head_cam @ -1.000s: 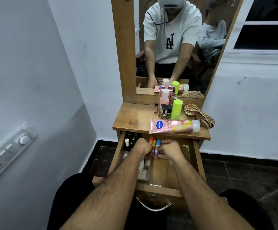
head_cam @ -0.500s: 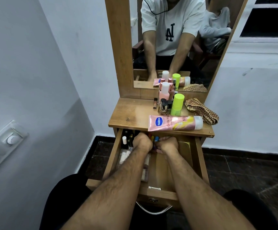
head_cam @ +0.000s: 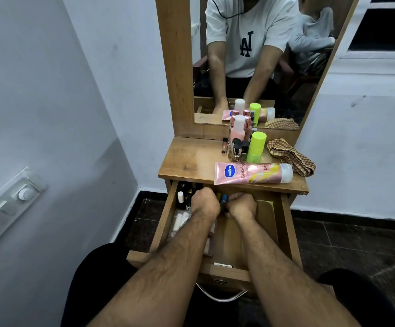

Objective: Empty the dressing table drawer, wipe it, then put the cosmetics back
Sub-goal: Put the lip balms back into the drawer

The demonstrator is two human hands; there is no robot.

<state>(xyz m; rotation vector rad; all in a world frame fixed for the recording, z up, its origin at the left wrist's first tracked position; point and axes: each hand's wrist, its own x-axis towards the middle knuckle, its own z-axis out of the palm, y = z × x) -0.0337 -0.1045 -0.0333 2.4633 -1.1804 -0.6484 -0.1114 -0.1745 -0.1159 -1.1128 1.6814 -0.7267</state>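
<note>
both forearms reach into the open drawer (head_cam: pixel 165 223), and the left hand (head_cam: pixel 204 204) and right hand (head_cam: pixel 242 205) sit side by side, knuckles up, fingers curled down around a little bunch of slim sticks (head_cam: pixel 223 198) between them. a blue cap and a yellowish one poke up in the gap; how many sticks are in that bundle, cannot tell, the fists hide them.

risk from here, as i read it: two fists on one small handful, so a stick could slip out on the lift and drop back into the drawer or onto the floor. just left of the left hand stand small dark bottles (head_cam: pixel 187 198), at least three, one white-capped; a knuckle bumping them could tip them over. nearer along the left forearm lies a flat clear packet (head_cam: pixel 180 223), one.

beyond the hands, on the counter (head_cam: pixel 187 161), one pink lotion tube (head_cam: pixel 250 173) lies along the front edge, right above the knuckles, so a rising hand could nudge it off. farther back: one green-capped bottle (head_cam: pixel 256 147), one pink bottle (head_cam: pixel 237 129), a few small dark-capped ones beside them, one slim lip tube (head_cam: pixel 224 145), one checked cloth (head_cam: pixel 290 155) off to the right. emptying looks partway done.
</note>
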